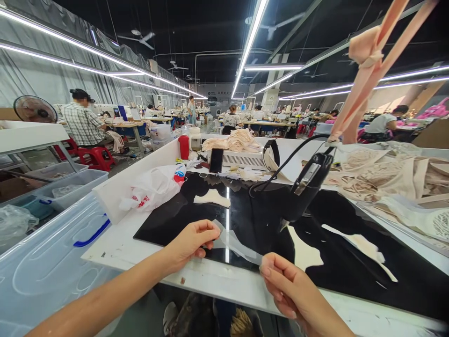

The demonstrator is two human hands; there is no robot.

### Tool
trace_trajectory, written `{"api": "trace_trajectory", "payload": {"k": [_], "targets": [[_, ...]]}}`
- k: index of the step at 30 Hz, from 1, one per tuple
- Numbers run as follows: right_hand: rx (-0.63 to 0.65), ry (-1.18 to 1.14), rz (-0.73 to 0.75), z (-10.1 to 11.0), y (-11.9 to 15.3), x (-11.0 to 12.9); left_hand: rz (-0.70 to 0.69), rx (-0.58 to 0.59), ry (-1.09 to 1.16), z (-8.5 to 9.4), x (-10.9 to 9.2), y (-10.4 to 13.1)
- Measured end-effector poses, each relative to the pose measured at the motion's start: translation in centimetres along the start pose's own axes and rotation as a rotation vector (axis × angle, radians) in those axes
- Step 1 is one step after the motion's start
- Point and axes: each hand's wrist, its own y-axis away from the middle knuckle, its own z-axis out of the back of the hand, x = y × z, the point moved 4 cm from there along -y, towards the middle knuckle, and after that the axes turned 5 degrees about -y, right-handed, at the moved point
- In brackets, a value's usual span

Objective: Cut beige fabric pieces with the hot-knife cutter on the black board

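Note:
A thin, see-through strip of film or sheer fabric (238, 245) is stretched between my two hands above the front edge of a glossy black board (259, 206). My left hand (192, 241) pinches its left end between thumb and fingers. At the other end, my right hand (289, 285) has it pinched in the same way. Cream cut fabric pieces lie on the board: a curved one (212, 198) beyond my left hand, a larger one (304, 248) beyond my right hand, and a narrow one (361, 243) farther right.
A black handheld electric tool (310, 182) hangs from peach fabric straps (365, 79), its tip near the board. A white plastic bag (157, 187), a phone (216, 160) and a red cup (183, 147) stand behind. Beige fabric piles (396, 173) lie right; a clear bin (59, 262) stands left. Co-workers sit beyond.

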Motion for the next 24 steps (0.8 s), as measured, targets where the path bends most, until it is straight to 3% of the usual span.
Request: {"api": "trace_trajectory", "payload": {"k": [11, 24], "targets": [[-0.109, 0.148, 0.211, 1.1, -0.9, 0.2, -0.056, -0.075, -0.057, -0.3, -0.4, 0.5], [-0.357, 0.261, 0.355, 1.4, -0.2, 0.1, -0.097, -0.133, 0.013, -0.4, 0.5, 0.2]]}}
